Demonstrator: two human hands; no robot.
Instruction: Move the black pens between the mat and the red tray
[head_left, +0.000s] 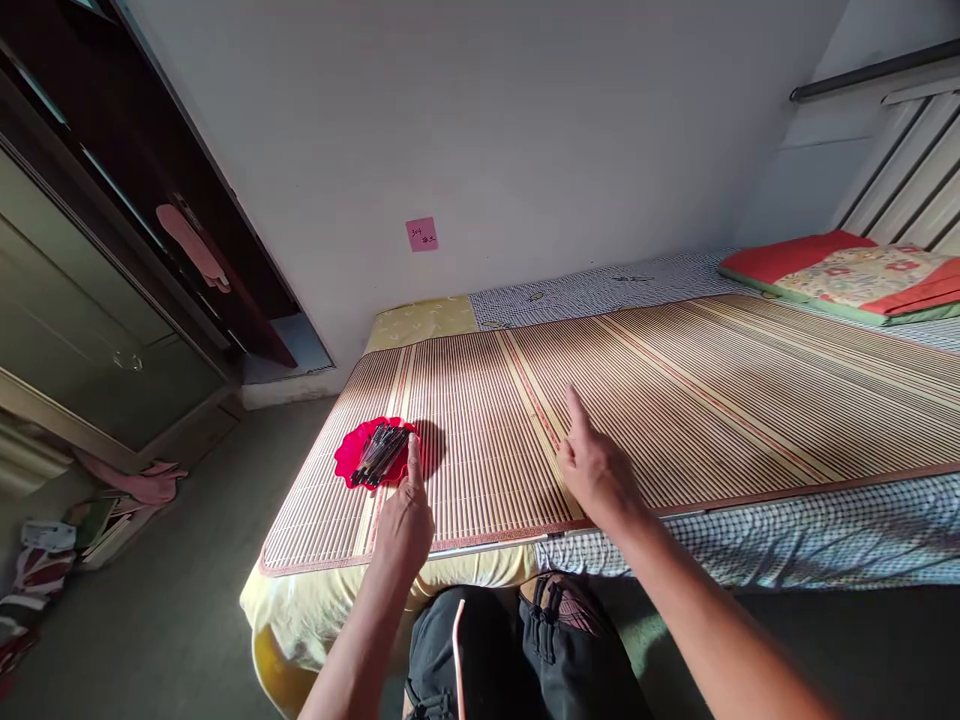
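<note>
A red scalloped dish (347, 455) lies on the slatted bamboo mat (480, 430), with several slim black pen-like sticks (382, 452) heaped in it. My left hand (406, 520) is at the dish's near right edge, index finger stretched out and the others curled under. I cannot tell whether its fingertip touches the dish. Further right, my right hand (596, 468) hovers above the mat's middle, its index finger pointing forward and the other fingers folded. Neither hand shows anything held.
The mat covers a bed with a checked sheet (825, 530). A folded red floral quilt (847, 275) lies at the far right. A pink note (421, 234) is on the wall behind. At left stand a dark door (217, 250) and a glass-fronted cabinet (97, 300).
</note>
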